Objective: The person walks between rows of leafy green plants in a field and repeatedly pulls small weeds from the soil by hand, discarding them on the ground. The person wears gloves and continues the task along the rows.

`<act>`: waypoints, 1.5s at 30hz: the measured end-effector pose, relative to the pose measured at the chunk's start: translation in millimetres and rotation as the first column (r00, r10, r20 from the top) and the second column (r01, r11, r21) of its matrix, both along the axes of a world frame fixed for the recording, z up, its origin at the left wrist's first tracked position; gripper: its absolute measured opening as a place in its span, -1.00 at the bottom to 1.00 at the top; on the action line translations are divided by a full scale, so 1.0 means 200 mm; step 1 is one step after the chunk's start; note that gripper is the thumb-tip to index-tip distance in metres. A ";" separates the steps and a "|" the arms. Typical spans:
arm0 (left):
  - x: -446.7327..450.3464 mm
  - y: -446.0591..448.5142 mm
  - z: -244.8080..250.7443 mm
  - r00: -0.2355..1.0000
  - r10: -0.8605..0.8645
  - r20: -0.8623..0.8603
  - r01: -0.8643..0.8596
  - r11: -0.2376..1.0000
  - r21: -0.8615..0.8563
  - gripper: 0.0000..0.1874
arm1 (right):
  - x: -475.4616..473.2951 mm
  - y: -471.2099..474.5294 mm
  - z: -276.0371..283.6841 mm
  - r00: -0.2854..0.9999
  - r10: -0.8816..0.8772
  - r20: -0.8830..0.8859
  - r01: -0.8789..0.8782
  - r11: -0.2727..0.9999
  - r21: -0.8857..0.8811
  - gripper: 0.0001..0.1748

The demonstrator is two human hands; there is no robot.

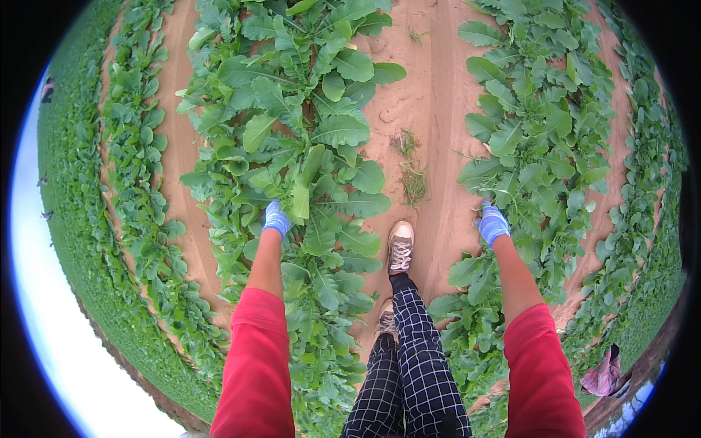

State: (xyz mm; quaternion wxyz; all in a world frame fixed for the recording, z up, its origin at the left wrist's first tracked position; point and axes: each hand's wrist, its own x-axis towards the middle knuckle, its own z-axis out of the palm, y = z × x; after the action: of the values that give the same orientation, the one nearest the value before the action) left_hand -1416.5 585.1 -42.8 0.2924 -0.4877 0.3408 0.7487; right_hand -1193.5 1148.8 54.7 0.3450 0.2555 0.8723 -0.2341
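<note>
My left hand (276, 219), in a blue-and-white glove, reaches into the left row of leafy green crop plants (339, 128). Broad leaves hide its fingertips, so what it grips cannot be seen. My right hand (492, 222), gloved the same way, is at the near edge of the right crop row (528, 137). Thin grass blades (497, 188) show just beyond its fingers; whether they are held is unclear. Between the rows, uprooted-looking grass weeds (413, 183) lie on the sandy path (443, 109), ahead of my front shoe (401, 246).
More crop rows (134, 180) run along both sides, parted by bare soil strips (183, 126). A smaller grass tuft (418, 36) is farther up the path. Behind at the right is a person in patterned clothing (602, 375). Small, distant figures (47, 215) appear at the left rim.
</note>
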 end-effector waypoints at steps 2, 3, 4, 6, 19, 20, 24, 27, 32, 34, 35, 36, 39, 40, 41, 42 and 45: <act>-0.02 0.12 0.24 0.998 -0.054 0.042 0.058 0.991 -0.123 -0.70 | 0.00 0.00 0.01 0.999 -0.034 0.022 0.034 0.999 -0.012 -0.50; -0.02 0.19 0.32 0.994 -0.083 0.064 0.094 0.979 -0.181 -0.67 | -0.01 -0.01 0.02 0.999 -0.039 0.025 0.039 0.999 -0.023 -0.53; -0.03 0.24 0.39 0.989 -0.116 0.090 0.134 0.964 -0.230 -0.65 | -0.01 -0.01 0.03 0.998 -0.056 0.042 0.057 0.998 -0.018 -0.57; -0.06 0.29 0.44 0.975 -0.173 0.141 0.211 0.923 -0.322 -0.60 | -0.04 -0.02 0.06 0.997 -0.051 0.058 0.051 0.999 -0.006 -0.60; 0.11 -0.23 -0.36 0.991 -0.136 0.009 0.136 0.982 -0.130 -0.57 | -0.09 -0.02 0.10 0.988 -0.045 0.146 0.047 0.999 -0.007 -0.60; 0.12 -0.25 -0.39 0.990 -0.140 0.034 0.144 0.977 -0.160 -0.58 | -0.08 -0.02 0.09 0.989 -0.038 0.143 0.040 0.999 -0.010 -0.60; 0.11 -0.27 -0.38 0.960 -0.268 0.086 0.281 0.932 -0.230 -0.59 | -0.09 -0.01 0.09 0.983 -0.027 0.183 0.029 1.000 -0.008 -0.59; 0.05 -0.26 -0.31 0.781 -0.611 0.128 0.621 0.741 -0.254 -0.60 | -0.13 0.00 0.11 0.959 -0.095 0.268 0.103 0.995 -0.017 -0.62; 0.08 -0.23 -0.10 0.268 -0.935 0.232 0.942 0.203 -0.269 -0.62 | -0.16 0.03 0.13 0.922 -0.096 0.375 0.117 0.993 -0.033 -0.59; 0.07 -0.21 -0.03 0.032 -0.959 0.281 0.966 -0.043 -0.256 -0.62 | -0.16 0.04 0.12 0.909 -0.067 0.410 0.099 0.993 -0.057 -0.59; 0.06 -0.19 -0.01 -0.091 -0.948 0.305 0.956 -0.169 -0.240 -0.62 | -0.17 0.05 0.11 0.905 -0.068 0.420 0.104 0.992 -0.065 -0.59; 0.05 -0.20 0.03 -0.215 -0.919 0.329 0.933 -0.293 -0.210 -0.63 | -0.19 0.06 0.11 0.890 0.043 0.455 0.019 0.991 -0.133 -0.59; 0.02 -0.21 0.08 -0.554 -0.752 0.358 0.773 -0.624 -0.114 -0.63 | -0.38 0.11 0.14 0.803 0.382 0.457 -0.208 0.899 -0.385 -0.62; 0.01 -0.22 0.07 -0.651 -0.671 0.355 0.692 -0.716 -0.086 -0.63 | -0.50 0.14 0.17 0.773 0.500 0.390 -0.287 0.825 -0.488 -0.63; 0.02 -0.22 0.05 -0.739 -0.579 0.344 0.599 -0.799 -0.058 -0.63 | -0.64 0.16 0.22 0.704 0.622 0.342 -0.367 0.732 -0.574 -0.64; 0.04 -0.25 0.04 -0.730 -0.584 0.355 0.562 -0.809 -0.173 -0.66 | -0.83 0.18 0.26 0.748 0.574 0.332 -0.295 0.737 -0.609 -0.57; 0.15 -0.31 -0.05 -0.803 -0.482 0.351 0.438 -0.876 -0.203 -0.68 | -1.43 0.34 0.47 0.995 -0.027 -0.095 -0.045 0.733 -0.678 -0.66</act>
State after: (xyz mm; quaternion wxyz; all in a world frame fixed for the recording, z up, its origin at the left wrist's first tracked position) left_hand -1387.4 523.3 -53.3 0.6642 0.1881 0.7105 -0.1362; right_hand -1479.3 1217.3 149.1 0.3722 0.0960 0.7436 -0.5471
